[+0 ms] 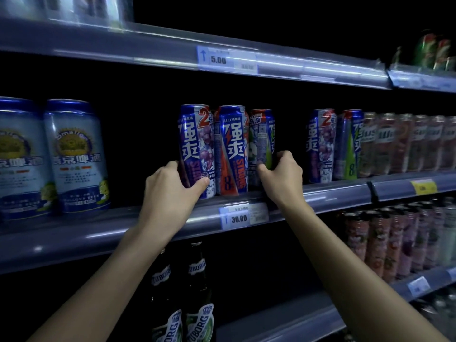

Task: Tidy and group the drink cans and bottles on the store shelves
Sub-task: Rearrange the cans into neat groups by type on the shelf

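Three tall blue cans stand side by side on the middle shelf (333, 193). My left hand (170, 191) grips the lower part of the left can with purple grapes (195, 139). The middle can (232, 144) carries an orange lightning mark and touches both neighbours. My right hand (281, 176) grips the base of the right can with a green print (261, 139). Further right on the same shelf, apart from this group, stand another purple-grape can (320, 144) and a green-marked can (349, 144).
Two large light-blue beer cans (74, 154) stand at the shelf's left. Pink cans (407, 144) fill the right end and the shelf below (394, 243). Dark Tuborg bottles (182, 297) stand below my arms. A 30.00 price tag (243, 217) hangs on the shelf edge.
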Action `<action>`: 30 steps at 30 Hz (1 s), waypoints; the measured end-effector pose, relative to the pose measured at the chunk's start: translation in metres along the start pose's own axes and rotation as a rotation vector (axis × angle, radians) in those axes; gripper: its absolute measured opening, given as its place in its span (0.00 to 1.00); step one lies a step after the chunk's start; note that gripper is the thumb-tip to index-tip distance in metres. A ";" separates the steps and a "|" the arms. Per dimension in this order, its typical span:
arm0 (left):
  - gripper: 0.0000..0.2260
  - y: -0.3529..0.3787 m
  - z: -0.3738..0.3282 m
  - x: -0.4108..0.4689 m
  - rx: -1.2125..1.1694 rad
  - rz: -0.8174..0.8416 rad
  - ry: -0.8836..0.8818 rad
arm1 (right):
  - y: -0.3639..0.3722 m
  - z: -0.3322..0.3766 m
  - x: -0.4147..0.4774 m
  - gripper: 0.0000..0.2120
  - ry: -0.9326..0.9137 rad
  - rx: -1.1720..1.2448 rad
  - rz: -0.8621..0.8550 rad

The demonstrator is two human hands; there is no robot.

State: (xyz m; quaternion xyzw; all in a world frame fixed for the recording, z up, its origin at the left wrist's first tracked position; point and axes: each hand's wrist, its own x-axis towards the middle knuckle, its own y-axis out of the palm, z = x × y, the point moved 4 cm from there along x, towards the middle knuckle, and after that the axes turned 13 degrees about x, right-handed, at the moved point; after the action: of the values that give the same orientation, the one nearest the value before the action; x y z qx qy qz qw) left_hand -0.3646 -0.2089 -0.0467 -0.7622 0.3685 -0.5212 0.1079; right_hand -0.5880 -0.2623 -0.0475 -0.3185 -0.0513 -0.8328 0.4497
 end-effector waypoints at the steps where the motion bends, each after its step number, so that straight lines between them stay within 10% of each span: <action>1: 0.17 0.000 0.000 0.000 0.002 -0.002 -0.002 | 0.000 -0.002 0.002 0.21 0.013 -0.010 0.018; 30: 0.23 0.007 -0.010 0.005 -0.001 -0.003 -0.013 | -0.015 -0.019 0.017 0.18 -0.010 -0.036 -0.036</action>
State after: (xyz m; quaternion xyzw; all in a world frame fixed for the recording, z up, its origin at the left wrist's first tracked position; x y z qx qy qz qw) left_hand -0.3760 -0.2153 -0.0425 -0.7661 0.3667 -0.5164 0.1092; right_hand -0.6156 -0.2722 -0.0496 -0.3297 -0.0443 -0.8401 0.4284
